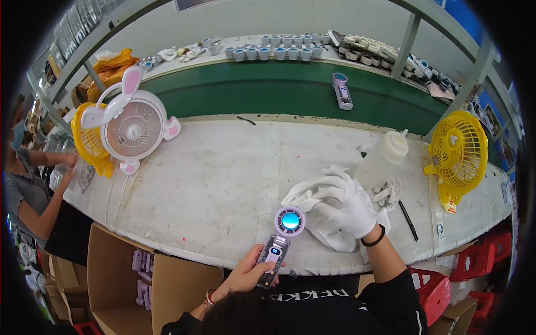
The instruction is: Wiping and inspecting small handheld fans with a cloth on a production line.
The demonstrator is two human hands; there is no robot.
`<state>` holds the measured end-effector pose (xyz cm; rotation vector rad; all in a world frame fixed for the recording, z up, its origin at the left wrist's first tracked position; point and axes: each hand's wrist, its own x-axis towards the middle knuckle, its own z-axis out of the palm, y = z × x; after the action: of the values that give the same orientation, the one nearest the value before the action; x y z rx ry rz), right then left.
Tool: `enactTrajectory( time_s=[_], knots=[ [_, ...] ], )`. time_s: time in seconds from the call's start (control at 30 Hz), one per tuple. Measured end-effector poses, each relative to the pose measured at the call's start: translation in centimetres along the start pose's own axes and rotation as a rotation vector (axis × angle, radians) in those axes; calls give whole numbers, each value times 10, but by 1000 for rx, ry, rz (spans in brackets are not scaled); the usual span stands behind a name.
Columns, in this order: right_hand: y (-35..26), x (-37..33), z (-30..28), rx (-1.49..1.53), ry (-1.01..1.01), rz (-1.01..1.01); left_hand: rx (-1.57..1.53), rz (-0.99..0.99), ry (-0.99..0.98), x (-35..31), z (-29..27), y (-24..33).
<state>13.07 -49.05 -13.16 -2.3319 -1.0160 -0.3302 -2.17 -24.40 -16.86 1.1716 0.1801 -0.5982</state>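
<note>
At the far left of the frame another person works at the end of the counter, well apart from your hands. In the upper left a white fan with rabbit ears stands in front of a yellow fan. Below it, at the lower left, an open cardboard box holds small purple pieces.

At lower centre your bare left hand has its grip closed around the handle of a small handheld fan, whose round purple head with a blue middle points up over the counter's near edge. Just right of that head, your gloved right hand rests with fingers curled on a white cloth, gripping its folds. A white squeeze bottle stands just beyond the hand, a black pen lies to the right, and a second yellow fan stands at the right edge.
</note>
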Motion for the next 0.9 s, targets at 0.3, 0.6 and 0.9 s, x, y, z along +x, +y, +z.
enactTrajectory(
  time_s=[0.3, 0.6, 0.9],
  knots=[
    [-29, 11, 19, 291, -149, 262, 162, -47, -1, 4, 0, 7],
    [-25, 50, -9, 193, -685, 296, 377, 26, 10, 2, -5, -4],
    [-28, 28, 19, 139, -412, 166, 547, 130, 31, 3, -10, -9]
  ],
)
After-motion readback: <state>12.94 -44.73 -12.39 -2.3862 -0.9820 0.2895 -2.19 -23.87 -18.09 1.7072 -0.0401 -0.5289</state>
